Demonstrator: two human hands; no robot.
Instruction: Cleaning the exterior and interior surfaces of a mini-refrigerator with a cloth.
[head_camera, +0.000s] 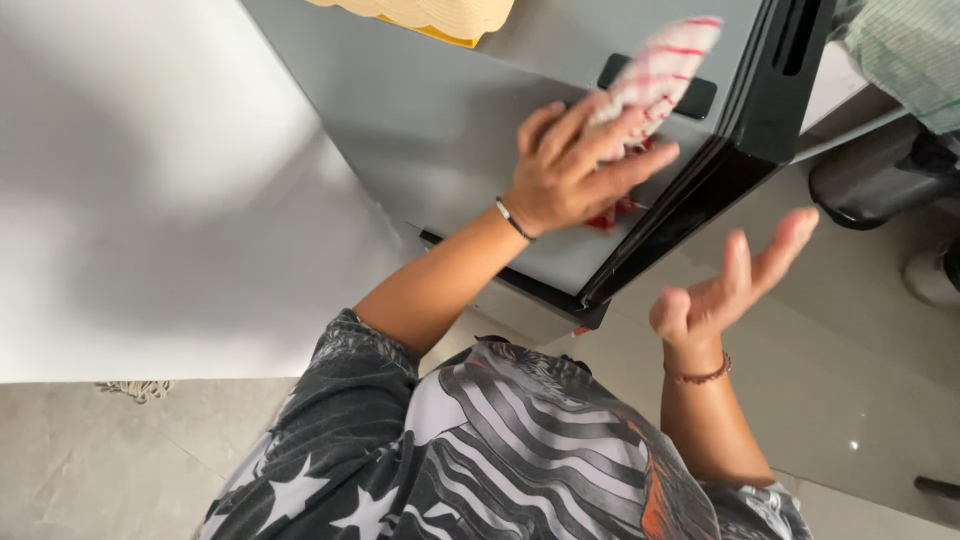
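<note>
From the head camera, the person is looking down at a grey fridge door (440, 130) with a black edge (700, 190). The left hand (570, 165) is pressing a white cloth with red stripes (655, 75) flat against the door. Its fingers (610, 135) are spreading a little and lying on top of the cloth, holding it to the metal. The cloth is sitting at about one o'clock from that hand, near the black edge, and part of it is sticking up past the fingertips. A thin bracelet (513, 220) is circling the left wrist.

The right hand (725, 290) is hanging in the air at about four o'clock from the cloth, holding nothing, palm up, fingers loosely apart.

It looks like the wiping step is going on now. A good next stroke is calling for firm, flat pressure and a tight hold on the cloth so it is not slipping off the smooth door.
</note>
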